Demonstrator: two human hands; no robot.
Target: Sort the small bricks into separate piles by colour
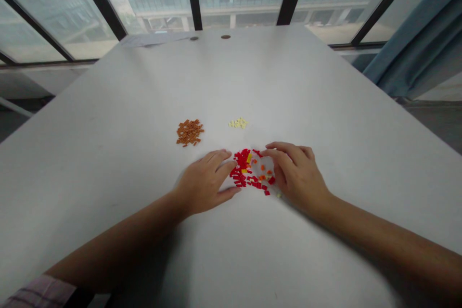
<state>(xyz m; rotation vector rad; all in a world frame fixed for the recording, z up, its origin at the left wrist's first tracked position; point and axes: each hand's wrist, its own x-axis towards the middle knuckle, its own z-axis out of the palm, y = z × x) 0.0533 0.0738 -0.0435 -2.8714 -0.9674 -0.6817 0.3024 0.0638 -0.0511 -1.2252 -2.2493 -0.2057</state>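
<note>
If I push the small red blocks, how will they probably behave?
The small red blocks lie loose, so would probably scatter rather than move together. They look flat and angular, so would likely slide, not roll.

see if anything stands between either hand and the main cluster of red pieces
Nothing visible for the left hand, close beside the red pieces; between the right hand and that cluster lie a few scattered orange pieces.

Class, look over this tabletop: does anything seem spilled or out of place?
Between the left hand and right hand, colours look mixed: yellow pieces and orange pieces lie with red pieces, whereas the brown pile and pale pile each show one colour.
</note>
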